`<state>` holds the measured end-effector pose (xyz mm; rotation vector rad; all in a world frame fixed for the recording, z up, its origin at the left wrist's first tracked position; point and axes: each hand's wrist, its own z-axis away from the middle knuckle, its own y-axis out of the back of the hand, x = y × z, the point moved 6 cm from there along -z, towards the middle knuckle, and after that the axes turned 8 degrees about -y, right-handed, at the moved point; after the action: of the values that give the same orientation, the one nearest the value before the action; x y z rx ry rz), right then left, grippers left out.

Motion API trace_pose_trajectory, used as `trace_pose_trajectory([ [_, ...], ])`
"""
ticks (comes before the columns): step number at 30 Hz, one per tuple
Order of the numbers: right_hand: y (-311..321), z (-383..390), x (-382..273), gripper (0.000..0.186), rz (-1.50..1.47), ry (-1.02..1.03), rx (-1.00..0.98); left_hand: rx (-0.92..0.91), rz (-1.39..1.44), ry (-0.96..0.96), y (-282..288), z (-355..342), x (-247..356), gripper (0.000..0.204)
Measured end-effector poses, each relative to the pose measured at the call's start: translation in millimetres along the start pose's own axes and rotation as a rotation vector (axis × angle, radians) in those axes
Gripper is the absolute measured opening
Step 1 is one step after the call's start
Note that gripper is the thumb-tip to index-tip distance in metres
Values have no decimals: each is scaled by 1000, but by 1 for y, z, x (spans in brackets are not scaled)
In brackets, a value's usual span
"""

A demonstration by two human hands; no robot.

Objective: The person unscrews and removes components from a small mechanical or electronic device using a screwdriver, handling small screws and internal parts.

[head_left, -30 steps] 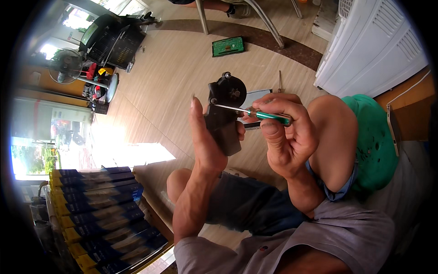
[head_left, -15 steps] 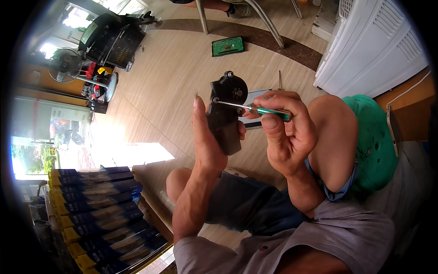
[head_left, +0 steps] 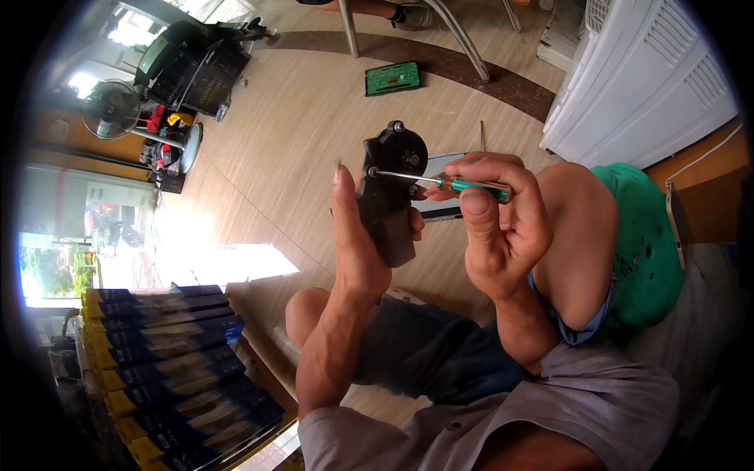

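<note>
My left hand [head_left: 359, 247] is wrapped round a black motor-like unit [head_left: 390, 224], a blocky body topped by a round housing with a metal shaft stub. Its thumb points up along the left side, and fingertips show at the right edge. Between the thumb and fingers of my right hand [head_left: 506, 228] is a small screwdriver [head_left: 476, 188] with a green handle. The thin blade lies nearly level, and its tip meets a screw boss on the unit's left side. Behind both hands, partly covered, a flat pale panel [head_left: 449, 212] lies on the floor.
A green circuit board [head_left: 393, 78] rests on the floor ahead, near metal chair legs [head_left: 463, 49] and another person's foot. At right stands a white appliance [head_left: 636, 74]. A box of blue-and-yellow packages [head_left: 169, 353] is at lower left. Farther left are a fan [head_left: 112, 110] and a black crate [head_left: 210, 88].
My right hand and the screwdriver handle have shifted slightly right, and the grip has rolled a little. The unit in my left hand has hardly moved.
</note>
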<state>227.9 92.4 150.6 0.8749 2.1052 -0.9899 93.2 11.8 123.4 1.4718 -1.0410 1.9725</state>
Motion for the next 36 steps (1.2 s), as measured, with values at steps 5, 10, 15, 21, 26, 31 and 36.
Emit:
trace_pose_trajectory([
  [5,-2,-3,-5,20,105,30,-54,-51,-30,-17,2,-1,1,81],
  [10,-2,-5,-7,19,211,10,-89,20,-75,-71,3,-2,2,79],
  [15,-2,-5,-7,24,289,-73,-75,-4,-195,-135,8,-2,7,79],
  [21,11,-5,-9,25,279,-325,12,-40,-253,-196,2,3,18,76],
  [26,9,-7,-8,18,204,-519,-30,-28,-341,-263,5,3,23,70],
  [31,-3,-10,-13,16,302,-155,-73,0,-396,-316,14,5,28,78],
  [36,-4,-6,-6,19,336,-150,-167,-11,-418,-365,19,8,36,90],
])
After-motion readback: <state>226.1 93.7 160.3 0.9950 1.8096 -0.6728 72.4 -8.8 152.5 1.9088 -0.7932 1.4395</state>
